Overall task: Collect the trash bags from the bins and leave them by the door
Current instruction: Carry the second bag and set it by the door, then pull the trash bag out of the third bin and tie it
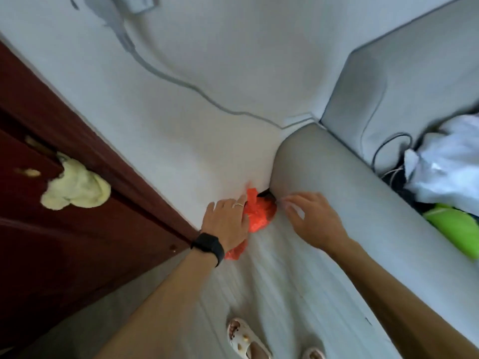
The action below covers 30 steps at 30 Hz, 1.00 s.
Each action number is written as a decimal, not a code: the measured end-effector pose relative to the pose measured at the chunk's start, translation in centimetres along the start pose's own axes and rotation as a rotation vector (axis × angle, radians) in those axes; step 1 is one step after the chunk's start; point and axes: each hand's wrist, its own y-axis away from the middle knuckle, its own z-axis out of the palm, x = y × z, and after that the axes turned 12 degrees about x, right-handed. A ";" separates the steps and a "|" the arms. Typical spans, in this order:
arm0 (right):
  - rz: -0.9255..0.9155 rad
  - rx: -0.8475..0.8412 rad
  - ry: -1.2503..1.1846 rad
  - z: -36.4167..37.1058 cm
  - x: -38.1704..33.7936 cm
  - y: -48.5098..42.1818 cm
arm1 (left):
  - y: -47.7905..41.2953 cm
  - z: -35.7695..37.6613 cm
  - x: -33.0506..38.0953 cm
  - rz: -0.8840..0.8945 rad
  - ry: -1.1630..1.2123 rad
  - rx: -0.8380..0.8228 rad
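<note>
the dark red door is filling nine o'clock and the grey sofa three o'clock. at centre the red trash bag is bulging from a mostly hidden dark bin, contents unseen. the left hand is resting on it, grip impossible to tell. the right hand is hovering with a wide grip. yanking the bag past the sofa arm is risking a tear and spill.

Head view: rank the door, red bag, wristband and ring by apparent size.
1. Door
2. Red bag, partly hidden under the left hand
3. Wristband
4. Ring
</note>
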 end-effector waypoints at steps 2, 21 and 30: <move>0.081 0.088 0.034 -7.3 1.8 5.3 | 0.8 -3.4 6.0 0.141 0.021 0.024; 0.906 1.003 0.283 -43.7 22.6 72.1 | 37.4 -15.1 71.9 1.318 0.398 0.091; 1.230 1.129 0.375 -51.4 28.5 94.2 | 55.4 -13.6 94.1 1.658 0.429 -0.002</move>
